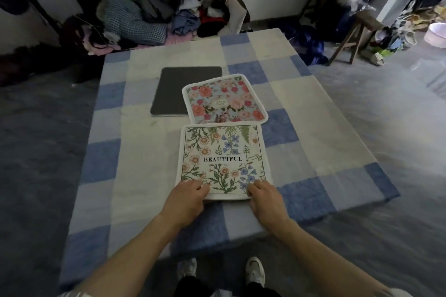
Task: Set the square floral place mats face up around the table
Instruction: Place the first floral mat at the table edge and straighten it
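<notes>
Currently the left hand (190, 191) and right hand (264, 194) each pinch a near corner of the BEAUTIFUL place mat (223, 152), face up by the front edge of the table (313, 128); pushed forward, it could shove the rose-print mat (225, 100) touching its far edge

The forearms are bare up to short pale sleeves: the left sleeve (72, 293) shows faint light stripes, while the right sleeve (399, 293) looks plain whitish. The left hand (190, 194) and right hand (265, 196) are bare. Lower down are dark trousers (193, 287) and white sneakers (255, 271), slightly blurred.
</notes>
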